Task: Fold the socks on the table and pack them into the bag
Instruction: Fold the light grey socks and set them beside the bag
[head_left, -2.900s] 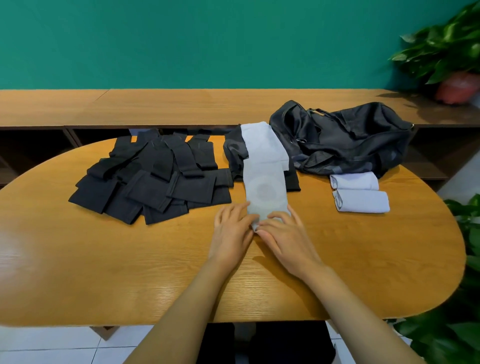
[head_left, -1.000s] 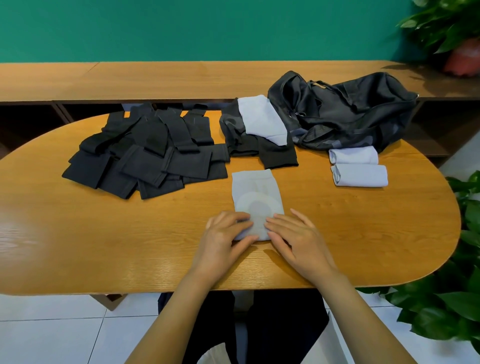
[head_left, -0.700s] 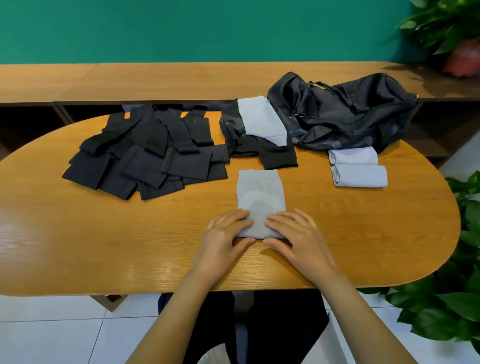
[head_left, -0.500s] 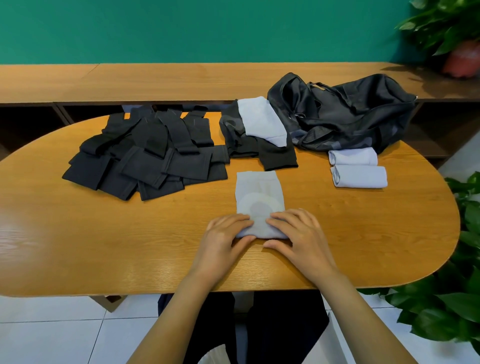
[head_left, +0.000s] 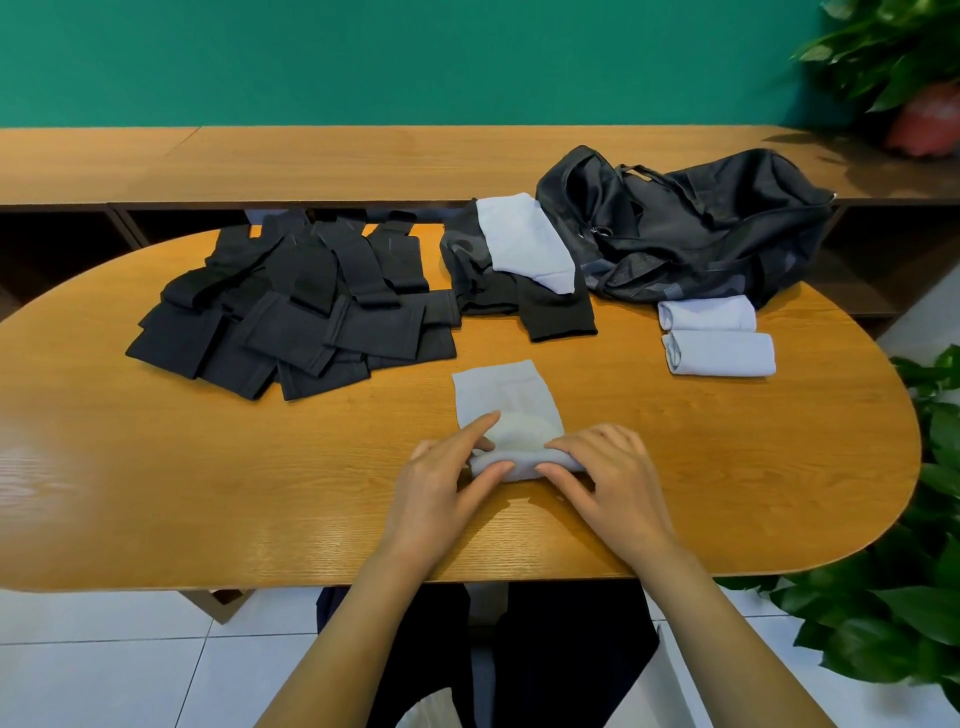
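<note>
A light grey sock (head_left: 506, 397) lies flat in the middle of the oval wooden table (head_left: 156, 467), its near end rolled into a small tube. My left hand (head_left: 441, 483) pinches the roll's left end between thumb and fingers. My right hand (head_left: 605, 473) grips the right end with curled fingers. Two rolled light socks (head_left: 719, 338) lie to the right, just in front of the black duffel bag (head_left: 691, 228) at the back right. Another flat light sock (head_left: 524, 239) rests on a small heap of dark socks (head_left: 519, 291).
A large pile of black socks (head_left: 296, 306) covers the table's back left. A long wooden shelf (head_left: 363, 156) runs behind the table against the green wall. Potted plants stand at the back right (head_left: 909, 67) and beside the table's right edge (head_left: 924, 545).
The light sock has been pulled off the heap toward me and shortened by folding. Its near end is now rolled up, with both hands gripping the roll instead of pressing flat.
</note>
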